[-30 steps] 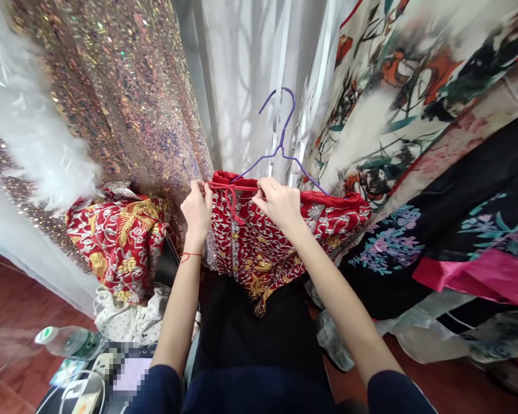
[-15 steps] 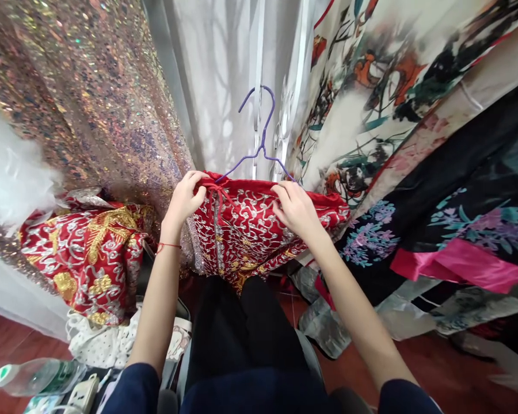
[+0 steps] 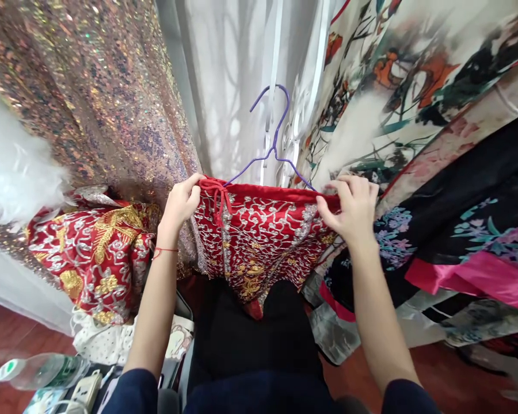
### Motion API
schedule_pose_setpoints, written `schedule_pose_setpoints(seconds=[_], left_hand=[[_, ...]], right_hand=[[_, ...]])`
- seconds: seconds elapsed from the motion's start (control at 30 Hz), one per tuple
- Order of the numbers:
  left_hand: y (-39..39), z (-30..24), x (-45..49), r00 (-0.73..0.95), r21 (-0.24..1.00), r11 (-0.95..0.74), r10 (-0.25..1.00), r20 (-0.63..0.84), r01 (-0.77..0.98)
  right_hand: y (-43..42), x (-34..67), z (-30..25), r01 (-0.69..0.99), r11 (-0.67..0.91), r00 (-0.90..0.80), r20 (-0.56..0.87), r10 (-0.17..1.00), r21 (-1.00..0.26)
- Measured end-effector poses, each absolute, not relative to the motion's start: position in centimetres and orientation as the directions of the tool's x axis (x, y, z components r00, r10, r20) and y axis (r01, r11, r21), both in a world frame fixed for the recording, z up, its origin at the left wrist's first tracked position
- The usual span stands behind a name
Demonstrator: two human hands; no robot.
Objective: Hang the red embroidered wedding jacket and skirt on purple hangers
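Observation:
A red embroidered skirt (image 3: 267,230) with silver and gold stitching hangs between my hands, its plain red waistband stretched straight. My left hand (image 3: 183,198) pinches the waistband's left end beside a red drawstring bow (image 3: 219,192). At the other end my right hand (image 3: 351,207) grips the waistband between thumb and fingers. A purple wire hanger (image 3: 273,149) rises from inside the waistband, its lower part hidden by the cloth. The hanger's hook stands by white hanging straps (image 3: 276,69). The skirt's lower part drapes over my black-clad legs.
To the left are a sequinned cloth (image 3: 112,98), white feathers (image 3: 21,155) and another red embroidered garment (image 3: 99,253). A plastic bottle (image 3: 43,371) and a power strip (image 3: 84,391) lie at lower left. Printed cloth (image 3: 397,86) and black flowered garments (image 3: 449,213) hang on the right.
My right hand has moved right along the waistband to its right end. The waistband is now pulled straighter, and more of the skirt's front shows. My left hand keeps its hold.

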State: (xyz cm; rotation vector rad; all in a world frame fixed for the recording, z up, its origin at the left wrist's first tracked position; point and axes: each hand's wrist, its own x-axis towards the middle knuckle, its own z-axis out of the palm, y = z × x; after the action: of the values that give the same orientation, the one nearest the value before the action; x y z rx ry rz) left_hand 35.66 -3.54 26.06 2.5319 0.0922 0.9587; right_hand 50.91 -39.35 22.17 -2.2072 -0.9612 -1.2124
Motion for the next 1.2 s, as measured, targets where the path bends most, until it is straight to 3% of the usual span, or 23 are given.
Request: schedule_pose_setpoints(seconds=[0.13,0.23,0.37,0.5,0.57,0.63,0.7,0.8,0.9,1.03,1.2], left_hand=[[-4.3,26.1,35.8,0.702,0.320,-0.947,0.238,0.671,0.015],[-4.6,25.8,36.1,0.618,0.277,-0.956,0.277,0.735,0.100],[-4.1,25.1,36.3,0.536,0.320,-0.946,0.292,0.792,0.042],[-3.1,24.7,35.9,0.394,0.315,-0.944,0.254,0.883,-0.098],[-2.5,24.5,35.5,0.302,0.287,-0.955,0.251,0.920,-0.079],[-2.2,24.2,35.1,0.268,0.292,-0.956,0.280,0.922,-0.006],[-2.1,23.8,34.9,0.315,0.313,-0.947,0.320,0.894,0.076],[-2.5,23.0,35.1,0.451,0.334,-0.928,0.372,0.811,0.164],[-2.9,22.3,36.2,0.543,0.372,-0.924,0.357,0.760,0.087],[-3.2,22.6,38.0,0.575,0.422,-0.903,0.303,0.760,-0.081],[-3.1,23.9,38.2,0.603,0.465,-0.881,0.326,0.728,-0.086]], right_hand=[[-42.7,52.4,22.6,0.831,-0.501,0.504,0.708,0.496,-0.240],[-43.9,52.8,22.5,0.844,-0.401,0.527,0.692,0.494,-0.356],[-43.5,52.1,22.9,0.846,-0.392,0.503,0.784,0.363,-0.361],[-41.7,50.1,24.4,0.864,-0.371,0.416,0.898,0.145,-0.340],[-40.7,49.0,24.9,0.870,-0.362,0.366,0.931,0.017,-0.335],[-40.0,48.2,25.0,0.873,-0.356,0.345,0.938,-0.036,-0.335],[-39.7,47.7,24.6,0.886,-0.336,0.351,0.936,0.038,-0.319],[-40.0,47.5,23.9,0.921,-0.283,0.342,0.902,0.264,-0.266],[-40.3,47.3,23.5,0.910,-0.366,0.344,0.849,0.401,-0.196],[-39.5,47.0,24.2,0.746,-0.651,0.476,0.795,0.377,-0.138],[-38.1,47.1,25.7,0.574,-0.790,0.675,0.672,0.306,-0.217]])
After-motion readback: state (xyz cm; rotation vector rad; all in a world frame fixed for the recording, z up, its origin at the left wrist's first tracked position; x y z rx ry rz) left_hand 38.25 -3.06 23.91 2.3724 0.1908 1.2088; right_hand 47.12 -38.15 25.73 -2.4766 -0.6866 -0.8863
